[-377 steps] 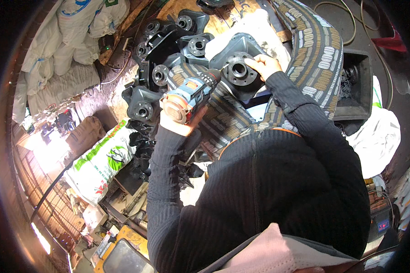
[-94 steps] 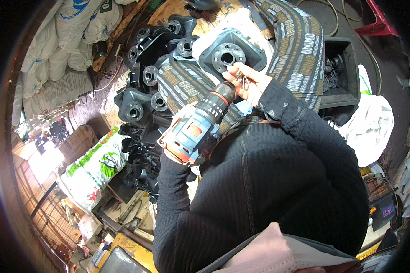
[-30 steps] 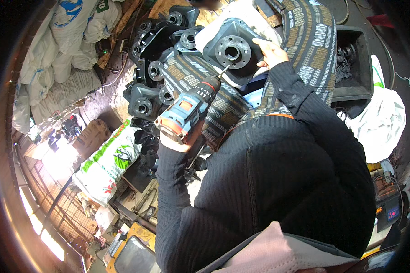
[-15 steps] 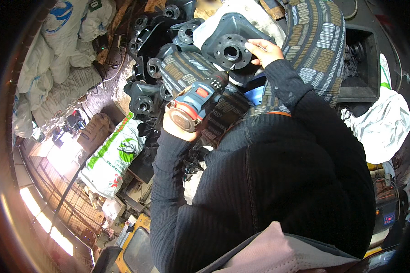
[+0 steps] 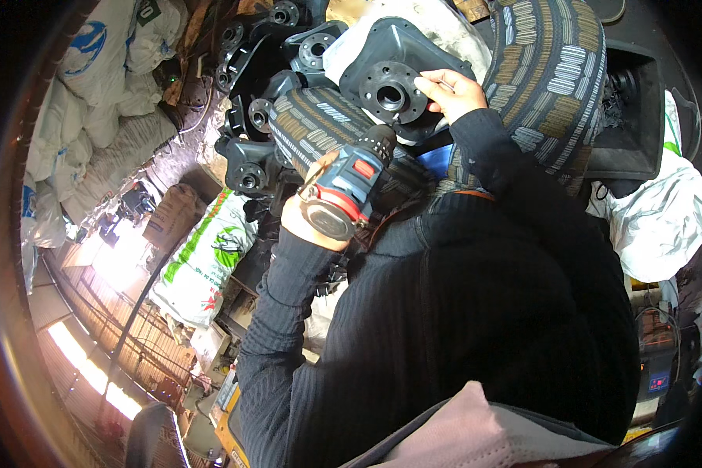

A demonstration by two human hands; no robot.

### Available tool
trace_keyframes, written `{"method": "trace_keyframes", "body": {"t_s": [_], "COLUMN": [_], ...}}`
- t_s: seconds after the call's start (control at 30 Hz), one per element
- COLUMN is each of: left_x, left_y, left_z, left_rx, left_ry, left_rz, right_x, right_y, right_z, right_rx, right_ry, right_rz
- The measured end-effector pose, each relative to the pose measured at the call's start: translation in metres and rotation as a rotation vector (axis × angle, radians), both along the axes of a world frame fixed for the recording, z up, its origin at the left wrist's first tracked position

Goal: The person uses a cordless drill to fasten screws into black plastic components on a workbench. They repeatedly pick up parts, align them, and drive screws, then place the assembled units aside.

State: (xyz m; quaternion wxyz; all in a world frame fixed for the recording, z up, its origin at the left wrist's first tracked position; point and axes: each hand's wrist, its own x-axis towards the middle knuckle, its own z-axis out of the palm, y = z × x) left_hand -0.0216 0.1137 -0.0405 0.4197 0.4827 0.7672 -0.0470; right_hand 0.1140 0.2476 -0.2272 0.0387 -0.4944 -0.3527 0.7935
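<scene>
A blue, black and red cordless drill [image 5: 349, 181] is in my left hand [image 5: 308, 212], whose fingers are wrapped round it. Its chuck points up at the near side of a black part with a round flange [image 5: 378, 92], and the thin bit ends close to the flange's near edge. Whether the bit touches it I cannot tell. The flange has a large centre hole with smaller holes around it. My right hand [image 5: 459, 95] grips the flange's right rim between thumb and fingers. The part lies between my knees, over patterned trousers [image 5: 542, 70].
Several similar black flanged parts [image 5: 251, 176] are heaped at the left. A black bin [image 5: 628, 148] holding dark small pieces stands right, above a white sack [image 5: 663, 222]. A white and green sack [image 5: 204, 261] and other white sacks [image 5: 105, 93] lie left.
The drill's body has swung a little to the right and toward me, standing more upright, with my left hand still round it. My right hand stays at the flange's rim. The view has shifted slightly.
</scene>
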Motion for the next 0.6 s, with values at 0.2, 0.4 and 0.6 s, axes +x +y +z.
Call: {"method": "trace_keyframes", "body": {"t_s": [0.2,0.4,0.6], "left_x": [0.006,0.007,0.01], "left_y": [0.002,-0.009,-0.012], "left_z": [0.001,-0.009,-0.009], "left_rx": [-0.045,-0.036,0.064], "left_ry": [-0.032,-0.184,0.05], "left_rz": [0.021,0.234,0.158], "right_x": [0.002,0.002,0.002], "right_y": [0.0,-0.002,0.0], "right_z": [0.001,0.002,0.0], "right_rx": [0.006,0.036,0.033], "right_ry": [0.049,0.071,0.026], "right_rz": [-0.047,-0.094,0.012]}}
